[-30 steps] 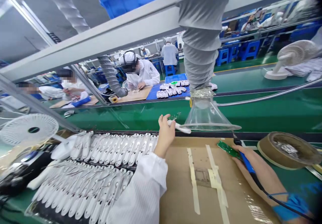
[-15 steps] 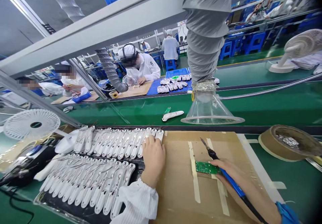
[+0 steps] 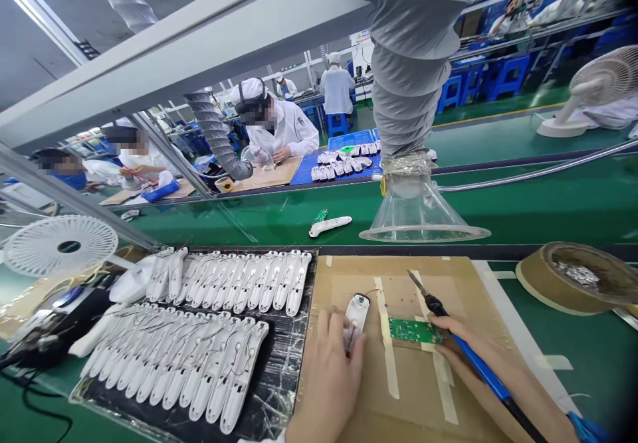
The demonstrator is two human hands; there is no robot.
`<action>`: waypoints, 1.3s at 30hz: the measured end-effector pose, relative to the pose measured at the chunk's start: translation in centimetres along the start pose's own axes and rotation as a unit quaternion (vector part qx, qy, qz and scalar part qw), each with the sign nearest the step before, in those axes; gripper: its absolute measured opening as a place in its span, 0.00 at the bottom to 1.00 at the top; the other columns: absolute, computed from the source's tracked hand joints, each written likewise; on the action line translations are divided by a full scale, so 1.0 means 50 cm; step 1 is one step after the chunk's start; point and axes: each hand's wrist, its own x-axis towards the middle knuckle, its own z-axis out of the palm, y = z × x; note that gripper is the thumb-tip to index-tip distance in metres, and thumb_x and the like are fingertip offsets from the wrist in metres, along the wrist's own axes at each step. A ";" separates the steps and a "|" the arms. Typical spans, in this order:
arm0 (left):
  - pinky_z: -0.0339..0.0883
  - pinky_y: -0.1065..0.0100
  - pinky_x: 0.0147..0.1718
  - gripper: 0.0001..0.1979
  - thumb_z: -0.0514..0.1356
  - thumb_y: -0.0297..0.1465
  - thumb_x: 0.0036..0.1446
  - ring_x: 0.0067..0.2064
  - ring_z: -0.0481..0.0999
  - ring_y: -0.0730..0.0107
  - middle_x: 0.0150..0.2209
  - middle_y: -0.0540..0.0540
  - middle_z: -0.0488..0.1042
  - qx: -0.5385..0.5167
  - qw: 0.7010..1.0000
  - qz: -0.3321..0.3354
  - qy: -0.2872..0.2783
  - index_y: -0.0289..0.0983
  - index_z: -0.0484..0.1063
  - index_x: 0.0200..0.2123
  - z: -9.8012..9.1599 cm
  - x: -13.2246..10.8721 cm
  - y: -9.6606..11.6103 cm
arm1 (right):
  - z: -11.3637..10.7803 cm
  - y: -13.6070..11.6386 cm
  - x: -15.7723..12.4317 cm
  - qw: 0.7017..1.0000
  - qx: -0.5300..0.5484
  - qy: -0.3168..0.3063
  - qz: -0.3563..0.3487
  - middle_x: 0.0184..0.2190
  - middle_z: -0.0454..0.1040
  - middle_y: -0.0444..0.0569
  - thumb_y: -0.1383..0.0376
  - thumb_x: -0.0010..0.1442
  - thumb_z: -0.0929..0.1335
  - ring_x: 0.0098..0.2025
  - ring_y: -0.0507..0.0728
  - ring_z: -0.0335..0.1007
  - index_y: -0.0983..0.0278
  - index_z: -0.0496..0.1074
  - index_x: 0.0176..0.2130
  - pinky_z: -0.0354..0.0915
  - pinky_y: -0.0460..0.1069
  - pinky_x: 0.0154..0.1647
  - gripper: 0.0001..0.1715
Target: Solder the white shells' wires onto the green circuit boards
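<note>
My left hand (image 3: 333,363) is closed around a white plastic shell (image 3: 357,311) with a thin wire at its top, over the cardboard sheet (image 3: 369,416). My right hand (image 3: 473,347) grips a blue-handled soldering iron (image 3: 471,356), its tip pointing up and left. The fingers of that hand also touch the right end of a green circuit board (image 3: 411,330), which lies across strips of masking tape. Left of the cardboard, two rows of similar white shells (image 3: 234,376) with thin wires lie on a black, film-wrapped tray (image 3: 276,356).
A clear fume hood (image 3: 423,214) on a grey duct hangs above the cardboard's far edge. To the right stands a brown ring (image 3: 543,283) with silvery scrap inside. A white fan (image 3: 60,247) is at left. Past the bench edge lies another shell (image 3: 331,225) with a board; co-workers sit beyond.
My left hand has taken a white shell from the right end of the back row and brought it toward me onto the cardboard. My right hand has barely moved.
</note>
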 end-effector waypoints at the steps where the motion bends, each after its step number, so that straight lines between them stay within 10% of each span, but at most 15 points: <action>1: 0.71 0.52 0.51 0.07 0.56 0.31 0.70 0.51 0.77 0.53 0.51 0.41 0.74 -0.026 1.000 -0.008 0.001 0.41 0.72 0.48 -0.004 0.011 0.001 | 0.000 0.003 0.000 1.000 0.000 -0.001 0.001 0.61 0.78 0.50 0.42 0.72 0.63 0.61 0.72 0.77 0.50 0.78 0.58 0.78 0.63 0.55 0.27; 5: 0.65 0.48 0.62 0.18 0.61 0.33 0.67 0.61 0.73 0.50 0.58 0.39 0.74 -0.088 0.996 -0.007 -0.021 0.40 0.71 0.59 -0.014 0.094 0.012 | 0.000 0.011 0.005 1.000 0.003 -0.024 -0.001 0.57 0.80 0.49 0.43 0.70 0.65 0.58 0.70 0.79 0.51 0.81 0.55 0.79 0.61 0.56 0.26; 12: 0.64 0.49 0.58 0.08 0.60 0.29 0.66 0.54 0.75 0.52 0.46 0.42 0.77 -0.119 0.989 0.016 -0.084 0.40 0.81 0.38 0.014 0.173 0.038 | -0.013 0.032 0.024 0.998 0.018 -0.057 -0.004 0.55 0.82 0.49 0.43 0.69 0.67 0.55 0.68 0.82 0.51 0.82 0.54 0.81 0.56 0.50 0.25; 18: 0.65 0.55 0.54 0.10 0.58 0.26 0.64 0.50 0.74 0.57 0.41 0.44 0.77 -0.166 0.984 0.023 -0.066 0.39 0.76 0.32 0.030 0.167 0.033 | -0.003 0.045 0.037 0.998 0.020 -0.054 0.004 0.50 0.84 0.50 0.42 0.69 0.67 0.50 0.69 0.84 0.51 0.83 0.49 0.82 0.56 0.42 0.24; 30: 0.68 0.63 0.49 0.09 0.59 0.32 0.66 0.47 0.76 0.62 0.41 0.44 0.76 -0.377 0.920 0.029 -0.100 0.39 0.71 0.32 0.000 0.107 0.053 | 0.014 -0.089 0.007 0.998 0.037 0.032 0.037 0.58 0.78 0.49 0.50 0.74 0.65 0.60 0.67 0.76 0.51 0.77 0.55 0.72 0.61 0.62 0.17; 39: 0.67 0.65 0.46 0.09 0.60 0.32 0.68 0.45 0.76 0.64 0.41 0.45 0.74 -0.399 0.908 0.048 -0.118 0.39 0.74 0.33 -0.015 0.052 0.098 | 0.054 -0.160 0.032 0.957 0.205 0.118 0.169 0.41 0.82 0.48 0.49 0.66 0.74 0.44 0.58 0.82 0.56 0.77 0.50 0.79 0.46 0.45 0.19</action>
